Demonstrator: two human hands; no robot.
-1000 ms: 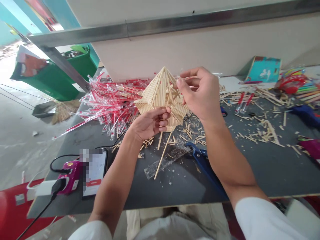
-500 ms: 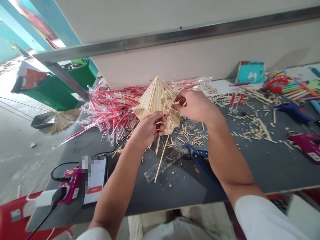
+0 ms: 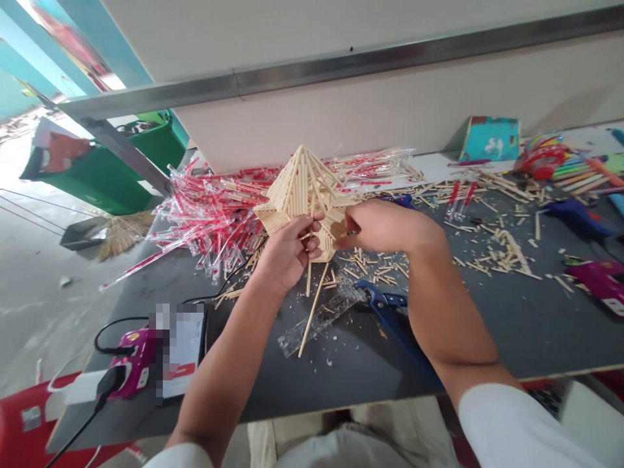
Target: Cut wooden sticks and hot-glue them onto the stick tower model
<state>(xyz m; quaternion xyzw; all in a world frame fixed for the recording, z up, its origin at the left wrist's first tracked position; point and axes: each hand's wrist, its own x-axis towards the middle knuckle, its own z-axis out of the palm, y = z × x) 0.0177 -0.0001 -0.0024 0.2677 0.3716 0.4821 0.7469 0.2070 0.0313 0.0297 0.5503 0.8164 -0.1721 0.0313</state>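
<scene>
A star-like model of thin wooden sticks (image 3: 298,179), with a pointed cone top and a spiky base, stands in front of me. My left hand (image 3: 294,250) is at its front, fingers curled and pinched together; what lies between the fingertips is too small to make out. My right hand (image 3: 385,225) is at the model's right side, with thumb and bent fingers closed on a base point. Below my left hand, a long loose stick (image 3: 312,312) slants across a clear ruler (image 3: 312,325). A blue-handled cutter (image 3: 385,312) lies right of the ruler.
Red-and-clear wrappers with sticks (image 3: 209,214) pile up at the left. Cut stick pieces (image 3: 502,257) scatter rightward, near a blue glue gun (image 3: 575,218). A phone (image 3: 188,354) and a purple power strip (image 3: 131,364) sit front left. Green bins (image 3: 92,175) stand on the floor.
My right hand has moved down from beside the cone's sticks to the right side of the base. My left hand stays at the front, and the model has shifted slightly left.
</scene>
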